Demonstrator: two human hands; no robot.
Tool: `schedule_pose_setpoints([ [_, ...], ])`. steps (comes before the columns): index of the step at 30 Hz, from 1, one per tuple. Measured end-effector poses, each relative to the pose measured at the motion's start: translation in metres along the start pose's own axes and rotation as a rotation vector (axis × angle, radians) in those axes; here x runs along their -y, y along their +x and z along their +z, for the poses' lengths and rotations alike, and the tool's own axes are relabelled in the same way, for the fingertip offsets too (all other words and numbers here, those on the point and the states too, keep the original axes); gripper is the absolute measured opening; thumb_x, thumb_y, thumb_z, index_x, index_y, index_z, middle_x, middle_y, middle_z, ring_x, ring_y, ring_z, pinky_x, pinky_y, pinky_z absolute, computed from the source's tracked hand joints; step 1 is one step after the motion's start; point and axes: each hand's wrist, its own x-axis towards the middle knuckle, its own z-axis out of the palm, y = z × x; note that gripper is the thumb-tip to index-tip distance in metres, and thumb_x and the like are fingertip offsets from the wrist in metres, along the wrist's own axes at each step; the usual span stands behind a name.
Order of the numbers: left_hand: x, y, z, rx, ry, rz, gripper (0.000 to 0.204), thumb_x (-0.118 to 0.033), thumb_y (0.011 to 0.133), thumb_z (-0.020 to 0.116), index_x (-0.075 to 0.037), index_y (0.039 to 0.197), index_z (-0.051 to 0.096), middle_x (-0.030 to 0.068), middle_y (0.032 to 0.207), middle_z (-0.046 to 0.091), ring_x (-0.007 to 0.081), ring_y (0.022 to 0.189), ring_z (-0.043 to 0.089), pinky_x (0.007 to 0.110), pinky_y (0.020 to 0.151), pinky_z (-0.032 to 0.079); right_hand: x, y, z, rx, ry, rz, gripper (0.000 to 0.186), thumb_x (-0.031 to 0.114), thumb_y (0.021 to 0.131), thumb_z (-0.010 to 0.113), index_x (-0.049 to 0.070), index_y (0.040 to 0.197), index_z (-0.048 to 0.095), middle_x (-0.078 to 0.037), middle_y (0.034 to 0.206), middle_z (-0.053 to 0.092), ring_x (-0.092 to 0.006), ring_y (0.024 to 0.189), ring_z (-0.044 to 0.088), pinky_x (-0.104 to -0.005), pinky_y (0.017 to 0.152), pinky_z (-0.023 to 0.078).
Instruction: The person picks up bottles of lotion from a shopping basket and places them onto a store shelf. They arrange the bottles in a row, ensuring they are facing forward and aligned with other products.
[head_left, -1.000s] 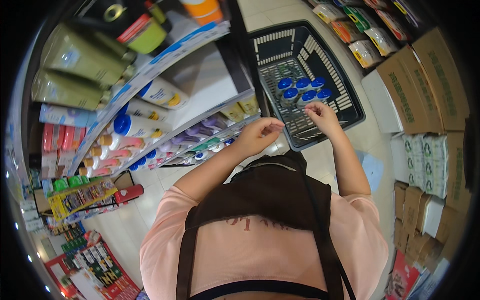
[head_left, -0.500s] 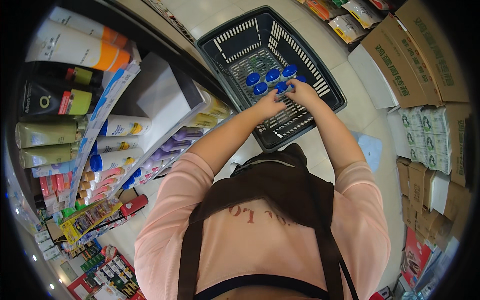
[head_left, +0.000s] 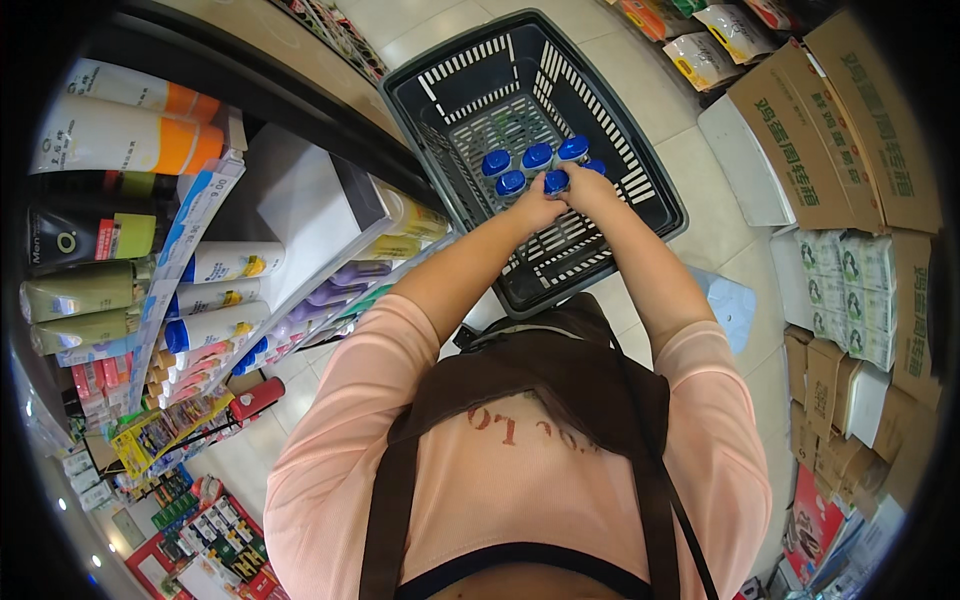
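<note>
A dark grey shopping basket [head_left: 478, 212] with slotted walls is in front of me, slightly tilted in view. Several white bottles with blue caps stand upright inside it, grouped in two rows toward the near right. My left hand [head_left: 538, 207] and my right hand [head_left: 590, 188] meet at one blue-capped bottle [head_left: 556, 182] in the near row. Fingers of both close round its top from either side, while its body is mostly hidden. Another blue-capped bottle [head_left: 573, 149] stands just beyond my right hand.
To the left runs a shelf [head_left: 290, 215] with tubes and white blue-capped bottles [head_left: 215, 331]. Cardboard boxes [head_left: 790, 140] and packs of tissues [head_left: 850, 290] are stacked at the right. Bagged goods [head_left: 698, 60] lie at the far right. A pale blue sheet [head_left: 728, 308] is on the floor.
My hands have come closer together and closed round a blue-capped bottle; before, their fingers were spread above it. The basket has shifted slightly left in view.
</note>
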Motion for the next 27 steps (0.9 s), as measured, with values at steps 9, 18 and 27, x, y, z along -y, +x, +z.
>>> schedule_pose_setpoints([
  [9, 0.012, 0.007, 0.001, -0.085, 0.040, -0.052, 0.086, -0.020, 0.072, 0.069, -0.007, 0.142, 0.020, 0.0064, 0.095, 0.057, 0.0169, 0.084, 0.055, 0.032, 0.066, 0.047, 0.009, -0.003, 0.003, 0.043, 0.026, 0.032, 0.043, 0.013, 0.071, 0.069, 0.016, 0.113, 0.058, -0.014, 0.093, 0.067, -0.0327, 0.088, 0.064, -0.0422, 0.075, 0.049],
  [18, 0.000, -0.029, -0.011, -0.014, 0.039, 0.021, 0.077, -0.015, 0.074, 0.067, -0.006, 0.138, 0.027, 0.0071, 0.092, 0.057, 0.0156, 0.079, 0.055, 0.031, 0.066, 0.048, 0.018, -0.037, -0.007, -0.078, -0.049, -0.135, 0.041, 0.019, 0.070, 0.074, 0.015, 0.109, 0.060, -0.013, 0.089, 0.067, -0.0325, 0.086, 0.064, -0.0426, 0.071, 0.050],
  [27, -0.005, -0.116, -0.040, 0.030, 0.116, 0.448, 0.049, -0.010, 0.083, 0.064, -0.005, 0.128, 0.044, 0.0016, 0.083, 0.059, 0.0084, 0.073, 0.055, 0.024, 0.066, 0.046, 0.060, -0.107, -0.039, -0.131, 0.232, -0.170, 0.040, 0.022, 0.070, 0.076, 0.014, 0.106, 0.062, -0.005, 0.067, 0.060, -0.0225, 0.064, 0.060, -0.0332, 0.058, 0.046],
])
